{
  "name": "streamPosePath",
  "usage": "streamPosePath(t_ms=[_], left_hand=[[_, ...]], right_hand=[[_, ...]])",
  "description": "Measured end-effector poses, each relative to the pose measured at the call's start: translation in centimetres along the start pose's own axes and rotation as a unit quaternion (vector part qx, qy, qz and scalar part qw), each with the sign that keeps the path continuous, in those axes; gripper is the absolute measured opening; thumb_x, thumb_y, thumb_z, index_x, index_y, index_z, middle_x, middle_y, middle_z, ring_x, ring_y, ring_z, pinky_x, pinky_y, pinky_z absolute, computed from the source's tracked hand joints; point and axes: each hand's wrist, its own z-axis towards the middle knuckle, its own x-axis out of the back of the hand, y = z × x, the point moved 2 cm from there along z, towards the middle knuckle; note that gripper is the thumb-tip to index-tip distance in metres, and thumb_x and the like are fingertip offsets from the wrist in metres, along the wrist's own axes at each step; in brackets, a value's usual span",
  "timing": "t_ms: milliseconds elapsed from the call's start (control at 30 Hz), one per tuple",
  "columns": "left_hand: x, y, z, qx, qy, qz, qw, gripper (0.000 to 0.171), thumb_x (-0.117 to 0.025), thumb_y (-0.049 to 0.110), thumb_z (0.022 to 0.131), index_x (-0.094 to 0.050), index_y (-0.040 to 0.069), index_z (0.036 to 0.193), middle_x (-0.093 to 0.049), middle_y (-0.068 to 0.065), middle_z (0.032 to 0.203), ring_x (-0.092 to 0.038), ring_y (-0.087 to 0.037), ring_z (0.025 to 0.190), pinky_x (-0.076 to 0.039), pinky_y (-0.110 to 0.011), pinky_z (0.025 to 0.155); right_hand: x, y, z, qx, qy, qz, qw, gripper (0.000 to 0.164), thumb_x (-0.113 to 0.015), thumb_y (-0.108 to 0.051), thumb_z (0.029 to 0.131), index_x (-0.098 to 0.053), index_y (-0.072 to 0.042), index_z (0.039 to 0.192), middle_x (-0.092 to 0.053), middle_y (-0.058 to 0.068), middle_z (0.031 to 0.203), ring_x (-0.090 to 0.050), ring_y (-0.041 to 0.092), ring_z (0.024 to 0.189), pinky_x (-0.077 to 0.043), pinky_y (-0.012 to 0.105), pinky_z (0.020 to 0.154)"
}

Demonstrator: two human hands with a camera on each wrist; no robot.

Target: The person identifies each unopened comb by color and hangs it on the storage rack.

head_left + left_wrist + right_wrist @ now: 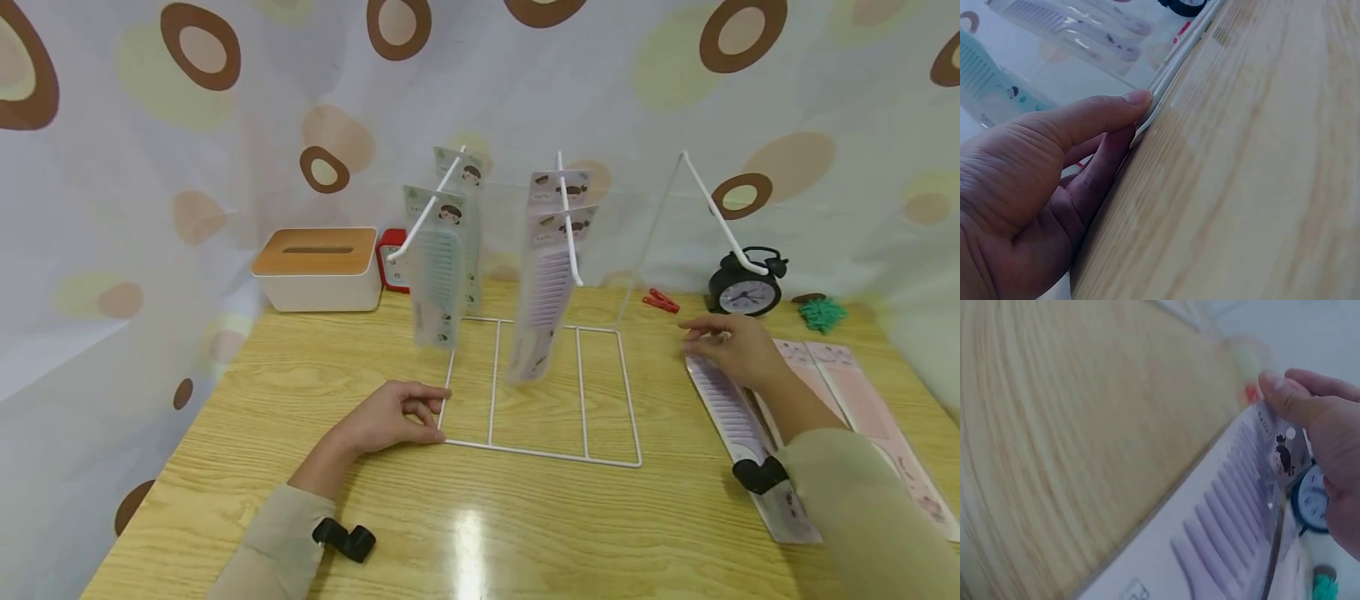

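A white wire display rack (543, 455) stands on the table with three slanting hanging arms. My left hand (393, 413) pinches its base at the front left corner, thumb on the wire in the left wrist view (1104, 115). Packaged green combs (437, 279) hang from the left arm and packaged purple combs (549, 292) from the middle one; nothing hangs on the right arm (708, 204). At the right, my right hand (738, 354) pinches the top of another packaged purple comb (1222, 519) between thumb and fingers. This package slants toward the table's front.
Packaged pink combs (862, 392) lie right of my right forearm. Behind stand a black alarm clock (745, 292), a red clip (662, 301) and a green bundle (822, 314). A wooden-lidded tissue box (322, 287) and a red clock (393, 262) stand back left.
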Motion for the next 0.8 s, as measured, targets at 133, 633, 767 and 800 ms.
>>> streamPosePath(t_ms=[133, 633, 767, 800], left_hand=[[0.0, -0.1, 0.0, 0.001, 0.001, 0.001, 1.0, 0.063, -0.083, 0.012, 0.082, -0.058, 0.001, 0.139, -0.069, -0.012, 0.104, -0.067, -0.015, 0.085, -0.05, -0.022, 0.083], [0.2, -0.1, 0.2, 0.003, -0.002, 0.003, 1.0, 0.064, -0.083, 0.013, 0.082, -0.057, 0.001, 0.14, -0.069, -0.011, 0.103, -0.068, -0.015, 0.085, -0.051, -0.023, 0.082], [0.1, -0.1, 0.2, 0.004, -0.006, 0.001, 1.0, 0.064, -0.083, 0.013, 0.082, -0.057, 0.001, 0.139, -0.069, -0.011, 0.104, -0.068, -0.015, 0.086, -0.05, -0.023, 0.083], [0.1, -0.1, 0.2, 0.003, -0.007, 0.001, 1.0, 0.064, -0.083, 0.013, 0.082, -0.057, 0.001, 0.139, -0.069, -0.011, 0.104, -0.068, -0.015, 0.086, -0.05, -0.023, 0.083]], right_hand=[[0.9, -2.6, -0.6, 0.009, 0.022, 0.072, 0.997, 0.039, -0.077, -0.032, 0.088, -0.073, -0.007, 0.118, -0.072, -0.014, 0.092, -0.053, 0.002, 0.096, -0.042, 0.025, 0.085], [3.9, -13.4, -6.3, 0.192, -0.109, 0.595, 0.773, 0.044, -0.045, 0.025, 0.093, -0.059, 0.007, 0.131, -0.072, 0.01, 0.108, -0.072, 0.019, 0.102, -0.057, 0.023, 0.078], [3.5, -18.2, -7.9, 0.229, -0.089, 0.631, 0.736, 0.039, -0.053, 0.025, 0.089, -0.066, 0.008, 0.121, -0.075, 0.014, 0.105, -0.074, 0.021, 0.098, -0.057, 0.024, 0.081], [3.5, -19.4, -8.2, 0.23, -0.071, 0.629, 0.739, 0.037, -0.056, 0.024, 0.088, -0.069, 0.007, 0.118, -0.076, 0.014, 0.105, -0.074, 0.02, 0.097, -0.057, 0.024, 0.081]])
